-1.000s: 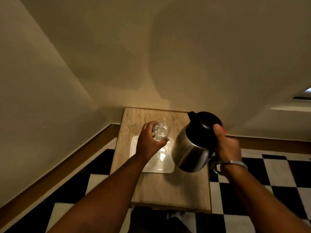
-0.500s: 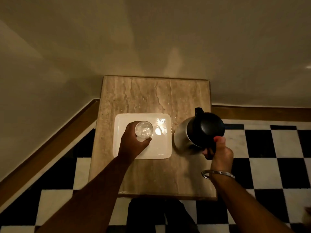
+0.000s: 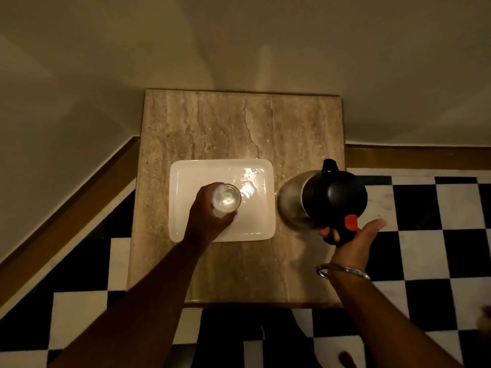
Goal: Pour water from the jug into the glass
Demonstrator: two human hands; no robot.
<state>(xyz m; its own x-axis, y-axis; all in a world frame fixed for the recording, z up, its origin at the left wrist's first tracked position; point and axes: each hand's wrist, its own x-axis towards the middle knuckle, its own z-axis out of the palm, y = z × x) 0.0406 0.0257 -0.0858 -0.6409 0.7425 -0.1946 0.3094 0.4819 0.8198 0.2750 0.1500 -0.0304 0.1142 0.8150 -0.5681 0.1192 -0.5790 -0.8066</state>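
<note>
A steel jug (image 3: 334,197) with a black lid, a black handle and a red button stands upright on the stone table (image 3: 239,128), just right of the white tray (image 3: 255,229). My right hand (image 3: 356,240) is at the jug's handle. Its fingers curl round the handle, and the thumb is lifted away with the palm showing. My left hand (image 3: 204,221) is wrapped around a clear glass (image 3: 226,199). The glass stands upright on the left half of the tray and shows a bright glint inside.
The small table stands in a corner between cream walls with a wooden skirting (image 3: 79,208). A black and white checkered floor (image 3: 438,235) lies around it. Wet glints show on the tray and on the tabletop beside the jug's spout.
The jug went from tilted over the glass to upright on the table. My left hand lowered the glass onto the tray. My right thumb has come off the handle.
</note>
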